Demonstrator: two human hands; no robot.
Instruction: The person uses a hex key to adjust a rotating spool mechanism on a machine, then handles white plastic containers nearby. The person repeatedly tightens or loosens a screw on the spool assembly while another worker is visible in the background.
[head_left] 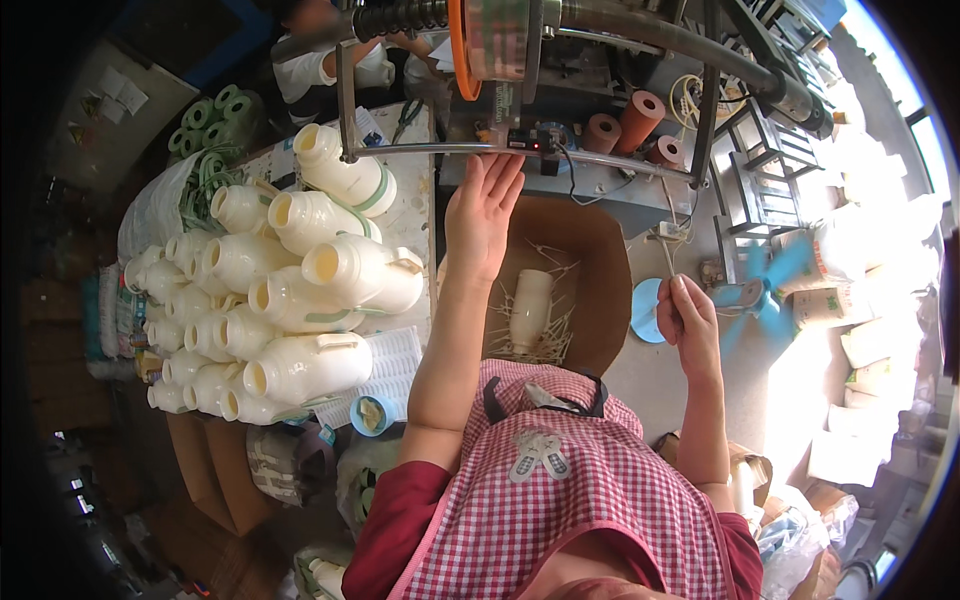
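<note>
My left hand is raised palm up with its fingers stretched out. Its fingertips reach the horizontal metal bar of an overhead frame, just under a hanging strip of clear printed film. Beside them on the bar sits a small black device with a red light. My right hand is closed around a thin pale rod, whose upper end meets a small fitting with cords. Many cream plastic jugs lie stacked on their sides on the table to the left, several with green bands.
Below the bar stands an open cardboard box holding a cream bottle and thin strips. A blue fan is at right. Behind are red film rolls and another person. A light blue cup sits at the table's near edge.
</note>
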